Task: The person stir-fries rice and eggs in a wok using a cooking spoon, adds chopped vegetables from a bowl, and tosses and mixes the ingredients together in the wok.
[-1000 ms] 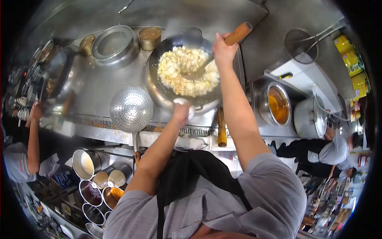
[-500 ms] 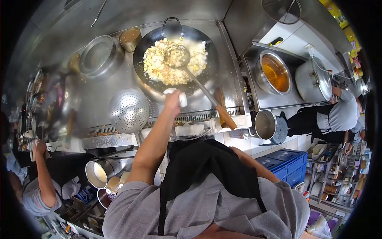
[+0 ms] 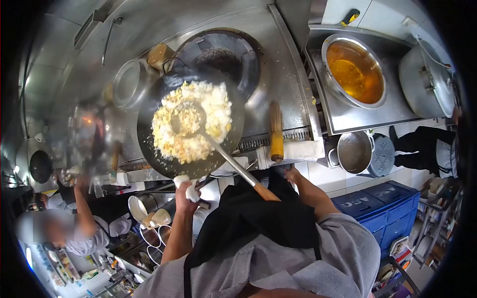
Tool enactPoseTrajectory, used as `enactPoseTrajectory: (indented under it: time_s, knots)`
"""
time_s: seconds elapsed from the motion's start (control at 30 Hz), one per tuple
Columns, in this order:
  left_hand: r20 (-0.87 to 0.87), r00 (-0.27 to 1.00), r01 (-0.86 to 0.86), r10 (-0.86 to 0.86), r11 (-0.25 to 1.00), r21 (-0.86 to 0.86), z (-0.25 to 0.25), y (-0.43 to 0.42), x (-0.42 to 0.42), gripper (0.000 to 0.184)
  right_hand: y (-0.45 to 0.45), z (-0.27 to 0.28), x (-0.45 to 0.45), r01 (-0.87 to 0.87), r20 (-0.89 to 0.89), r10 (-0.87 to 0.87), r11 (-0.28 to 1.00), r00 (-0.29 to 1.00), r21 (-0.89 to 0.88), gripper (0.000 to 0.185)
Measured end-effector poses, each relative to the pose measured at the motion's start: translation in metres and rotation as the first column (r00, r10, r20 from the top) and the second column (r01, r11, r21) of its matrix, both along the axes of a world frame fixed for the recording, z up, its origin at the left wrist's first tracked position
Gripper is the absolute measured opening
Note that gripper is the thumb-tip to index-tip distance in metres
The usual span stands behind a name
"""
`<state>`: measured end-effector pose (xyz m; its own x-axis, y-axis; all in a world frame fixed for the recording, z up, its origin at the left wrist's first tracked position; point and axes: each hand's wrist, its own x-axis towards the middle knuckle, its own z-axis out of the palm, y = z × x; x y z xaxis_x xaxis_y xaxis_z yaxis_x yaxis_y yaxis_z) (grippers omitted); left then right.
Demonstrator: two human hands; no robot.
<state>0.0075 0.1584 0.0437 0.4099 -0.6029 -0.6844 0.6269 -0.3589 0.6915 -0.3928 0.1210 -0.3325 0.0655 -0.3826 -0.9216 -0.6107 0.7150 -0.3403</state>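
My left hand [image 3: 186,194] is closed round a folded white cloth [image 3: 182,182] on the near rim of the black wok [image 3: 145,128], where the wok's near handle is hidden. The wok is off its burner, nearer to me and tilted. Yellow-and-white fried rice with egg [image 3: 216,107] fills much of it. A ladle [image 3: 226,156] rests with its bowl in the rice, its wooden handle end near my apron and no hand on it. My right hand [image 3: 292,176] is by the stove's front edge, fingers curled; what they grip is dark and unclear.
The burner ring [image 3: 248,62] lies bare behind the wok. A bamboo brush [image 3: 276,136] stands at the stove's front beside a folded towel [image 3: 298,152]. Right are a bowl of amber liquid [image 3: 367,87], a lidded pot [image 3: 422,74] and a blue crate [image 3: 392,206]. A co-worker [image 3: 87,223] stands left.
The wok has come off the burner towards me and to the left, carried by my left hand, with rice and ladle in it. My right hand has come into view by the stove edge.
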Motion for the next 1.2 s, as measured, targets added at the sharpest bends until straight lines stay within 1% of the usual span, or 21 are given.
enactPoseTrajectory:
  time_s: [0.03, 0.07, 0.1, 0.17, 0.23, 0.27, 0.33, 0.37, 0.43, 0.6, 0.67, 0.7, 0.77, 0.8, 0.9, 0.93, 1.0, 1.07, 1.1, 1.13, 1.2]
  knots:
    - [0.048, 0.997, 0.056, -0.056, 0.998, 0.004, 0.002, 0.008, 0.011, 0.018, 0.003, -0.083, 0.006, -0.052, -0.044, 0.048, 0.995, 0.998, -0.086, 0.069]
    - [0.097, 0.989, 0.11, -0.11, 0.994, 0.01, 0.003, 0.015, 0.022, 0.017, -0.023, -0.042, 0.018, -0.143, -0.124, 0.132, 0.986, 0.984, -0.089, 0.069]
    - [-0.036, 0.999, 0.005, -0.005, 1.0, -0.007, 0.008, 0.016, 0.027, 0.016, -0.037, -0.026, 0.027, -0.19, -0.166, 0.174, 0.978, 0.971, -0.09, 0.069]
    - [-0.143, 0.989, -0.02, 0.035, 0.995, 0.102, 0.025, 0.0, 0.034, 0.014, -0.055, -0.001, 0.029, -0.235, -0.196, 0.214, 0.968, 0.957, -0.087, 0.068]
    - [-0.16, 0.986, 0.05, -0.04, 0.997, 0.058, 0.035, -0.004, 0.036, 0.013, -0.061, 0.008, 0.03, -0.254, -0.215, 0.229, 0.962, 0.949, -0.095, 0.068]
    - [-0.152, 0.987, 0.057, -0.048, 0.997, 0.053, 0.034, -0.002, 0.039, 0.013, -0.063, 0.014, 0.03, -0.269, -0.222, 0.242, 0.958, 0.944, -0.096, 0.068]
    - [-0.059, 0.997, 0.051, -0.043, 0.988, 0.148, 0.037, -0.004, 0.04, 0.015, -0.063, 0.018, 0.029, -0.274, -0.228, 0.247, 0.957, 0.942, -0.099, 0.068]
    - [-0.054, 0.998, 0.053, -0.045, 0.988, 0.146, 0.036, -0.005, 0.04, 0.015, -0.062, 0.021, 0.029, -0.278, -0.229, 0.25, 0.956, 0.941, -0.099, 0.067]
    - [0.028, 0.998, -0.052, 0.048, 0.979, 0.197, 0.049, -0.014, 0.02, 0.018, -0.059, 0.025, 0.026, -0.281, -0.229, 0.255, 0.955, 0.939, -0.09, 0.067]
    - [-0.041, 0.998, 0.053, -0.047, 0.987, 0.153, 0.034, 0.0, 0.047, 0.019, -0.048, 0.032, 0.025, -0.287, -0.229, 0.258, 0.953, 0.938, -0.101, 0.066]
    - [0.07, 0.966, 0.241, -0.247, 0.966, 0.09, 0.037, -0.003, 0.045, 0.017, -0.049, 0.036, 0.023, -0.287, -0.232, 0.258, 0.952, 0.938, -0.102, 0.066]
    - [0.077, 0.965, 0.242, -0.249, 0.966, 0.089, 0.046, -0.008, 0.037, 0.017, -0.048, 0.04, 0.023, -0.288, -0.23, 0.258, 0.952, 0.938, -0.105, 0.066]
    - [0.096, 0.994, 0.044, -0.062, 0.983, 0.179, 0.066, -0.021, 0.012, 0.015, -0.046, 0.04, 0.024, -0.292, -0.237, 0.26, 0.95, 0.936, -0.114, 0.066]
    - [0.098, 0.993, 0.046, -0.064, 0.983, 0.178, 0.059, -0.017, 0.02, 0.015, -0.047, 0.042, 0.024, -0.296, -0.241, 0.261, 0.948, 0.935, -0.121, 0.066]
    - [0.245, 0.946, 0.174, -0.211, 0.971, 0.164, 0.043, -0.009, 0.036, 0.014, -0.048, 0.049, 0.022, -0.298, -0.25, 0.257, 0.943, 0.934, -0.145, 0.065]
    - [0.118, 0.981, 0.136, -0.154, 0.98, 0.147, 0.043, -0.011, 0.038, 0.013, -0.049, 0.051, 0.022, -0.297, -0.247, 0.257, 0.944, 0.934, -0.142, 0.065]
    - [-0.012, 0.995, 0.097, -0.096, 0.986, 0.135, 0.043, -0.012, 0.04, 0.012, -0.048, 0.049, 0.023, -0.294, -0.234, 0.261, 0.949, 0.937, -0.117, 0.061]
    - [-0.002, 0.977, 0.214, -0.215, 0.975, 0.061, 0.037, -0.008, 0.046, 0.011, -0.047, 0.04, 0.024, -0.281, -0.196, 0.265, 0.958, 0.944, -0.056, 0.051]
    - [0.003, 0.967, 0.253, -0.253, 0.967, 0.036, 0.034, -0.007, 0.049, 0.011, -0.047, 0.041, 0.025, -0.28, -0.196, 0.264, 0.958, 0.944, -0.058, 0.051]
    - [0.15, 0.957, 0.242, -0.25, 0.968, 0.066, 0.03, -0.005, 0.049, 0.011, -0.046, 0.042, 0.024, -0.322, -0.228, 0.294, 0.942, 0.928, -0.098, 0.051]
    - [0.293, 0.924, 0.226, -0.244, 0.969, 0.094, 0.025, -0.001, 0.052, 0.012, -0.047, 0.043, 0.023, -0.365, -0.261, 0.322, 0.921, 0.91, -0.137, 0.05]
